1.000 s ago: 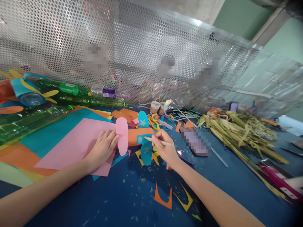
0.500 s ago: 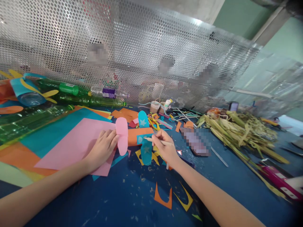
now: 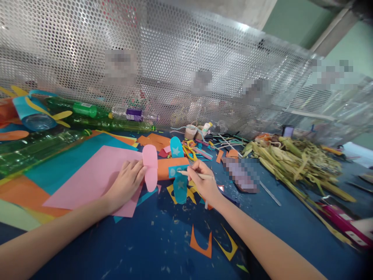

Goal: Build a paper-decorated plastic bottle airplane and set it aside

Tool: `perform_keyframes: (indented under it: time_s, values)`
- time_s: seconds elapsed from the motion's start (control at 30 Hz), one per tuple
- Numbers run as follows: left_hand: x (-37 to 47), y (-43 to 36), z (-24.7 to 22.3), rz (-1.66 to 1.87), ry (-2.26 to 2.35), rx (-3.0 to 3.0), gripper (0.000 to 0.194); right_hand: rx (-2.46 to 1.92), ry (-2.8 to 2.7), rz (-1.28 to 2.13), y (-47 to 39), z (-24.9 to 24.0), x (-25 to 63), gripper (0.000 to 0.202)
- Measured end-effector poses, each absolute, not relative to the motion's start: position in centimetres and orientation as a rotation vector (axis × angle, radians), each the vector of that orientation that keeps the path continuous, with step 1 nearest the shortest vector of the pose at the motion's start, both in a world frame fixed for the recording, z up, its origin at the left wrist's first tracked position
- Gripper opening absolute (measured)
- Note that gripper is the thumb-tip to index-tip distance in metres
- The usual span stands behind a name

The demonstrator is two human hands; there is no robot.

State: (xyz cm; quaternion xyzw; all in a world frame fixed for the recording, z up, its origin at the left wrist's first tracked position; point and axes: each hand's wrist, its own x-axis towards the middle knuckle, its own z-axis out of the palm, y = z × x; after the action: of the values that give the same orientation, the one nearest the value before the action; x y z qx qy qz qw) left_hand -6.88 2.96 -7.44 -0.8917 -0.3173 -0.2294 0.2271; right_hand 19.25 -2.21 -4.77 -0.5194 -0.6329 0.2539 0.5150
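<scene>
A toy plane (image 3: 163, 169) with an orange paper body lies in front of me. It carries blue wings (image 3: 180, 188) with white stars and a pink rounded tail piece (image 3: 150, 168). My left hand (image 3: 129, 177) grips the plane's tail end, fingers closed behind the pink piece, over pink paper. In a pinch, my right hand (image 3: 202, 179) holds a slim pale pen (image 3: 201, 175). Its tip meets the blue patch (image 3: 174, 172) on the body, beside whitish marks.
Coloured paper sheets (image 3: 87, 177) and green plastic bottles (image 3: 43, 149) lie at left. Orange and yellow scraps (image 3: 205, 247) are in front. A phone (image 3: 240, 175), dried husks (image 3: 291, 159) and a magenta object (image 3: 344, 221) sit at right. Behind stands a perforated metal screen (image 3: 163, 46), with people beyond.
Another whitish mark shows on the blue patch by the pen tip. Both hands have barely moved. Beyond the screen, a person has appeared at the far right.
</scene>
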Motion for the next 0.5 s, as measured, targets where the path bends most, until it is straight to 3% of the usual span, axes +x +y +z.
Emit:
perform_keyframes:
  time_s: [0.5]
  values:
    - [-6.88, 2.97, -7.45, -0.621, -0.906, -2.485, 0.044, -1.247, -1.514, 0.605, -2.26, -4.62, 19.26, 0.024]
